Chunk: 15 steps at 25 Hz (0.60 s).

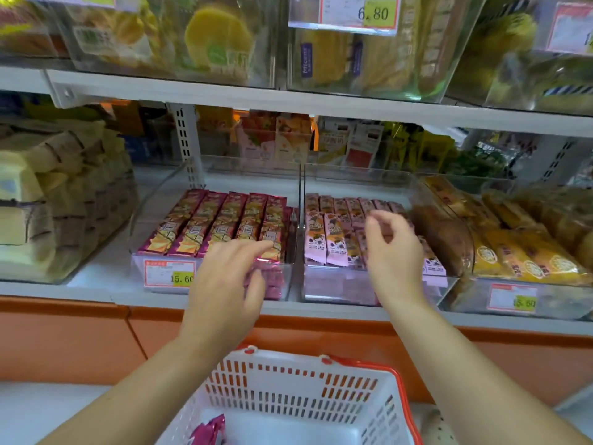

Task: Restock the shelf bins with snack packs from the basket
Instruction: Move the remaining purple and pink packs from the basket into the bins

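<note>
Our left hand (pixel 224 284), fingers straight and empty, reaches over the magenta foil snack packs (pixel 221 220) at the clear plastic bin's (pixel 144 213) front edge; our right hand (pixel 396 255), loosely curled and empty, hovers above the pale pink snack packs (pixel 333 236)

Both middle bins stand open on top, and a wide gap runs between their packs and the white shelf board (pixel 288 104) above, so a hand can come in from the front over the low clear front walls. The magenta packs (pixel 221 220) fill the left bin (pixel 154 200) from side to side; a bare strip lies behind them. The pink packs (pixel 333 232) leave a like strip at the back of the right bin (pixel 337 290). An upright clear divider (pixel 300 200) bars sideways passage between the two. Below, the basket (pixel 288 390) is open-topped, most of its floor bare.
</note>
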Motion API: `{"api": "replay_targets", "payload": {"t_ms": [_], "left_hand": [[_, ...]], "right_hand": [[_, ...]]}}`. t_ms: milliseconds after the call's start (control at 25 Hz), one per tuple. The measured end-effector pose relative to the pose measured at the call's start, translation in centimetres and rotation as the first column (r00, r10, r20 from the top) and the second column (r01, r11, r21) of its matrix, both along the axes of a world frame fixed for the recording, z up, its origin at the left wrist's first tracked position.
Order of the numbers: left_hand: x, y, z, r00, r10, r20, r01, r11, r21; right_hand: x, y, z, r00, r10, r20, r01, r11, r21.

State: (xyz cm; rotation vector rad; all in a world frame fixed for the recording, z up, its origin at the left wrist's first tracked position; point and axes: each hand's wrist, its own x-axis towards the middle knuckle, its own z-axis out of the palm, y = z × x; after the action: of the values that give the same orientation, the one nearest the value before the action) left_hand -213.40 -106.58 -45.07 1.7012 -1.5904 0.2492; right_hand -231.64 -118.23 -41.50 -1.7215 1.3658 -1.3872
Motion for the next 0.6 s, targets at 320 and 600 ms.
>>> {"api": "replay_targets", "payload": {"t_ms": [320,600], "left_hand": [[2.1,7.2,-16.4,0.974,0.081,-0.211,0.099,0.689,0.718],[-0.3,8.1,-30.2,0.932,0.234,-0.278,0.213,0.268,0.94]], "right_hand": [[-3.2,9.5,-17.5,0.859,0.411,-0.306,-0.242,0.852,0.465],[-4.0,12.9,-28.0,0.975,0.222,-0.013,-0.047,0.262,0.964]]}}
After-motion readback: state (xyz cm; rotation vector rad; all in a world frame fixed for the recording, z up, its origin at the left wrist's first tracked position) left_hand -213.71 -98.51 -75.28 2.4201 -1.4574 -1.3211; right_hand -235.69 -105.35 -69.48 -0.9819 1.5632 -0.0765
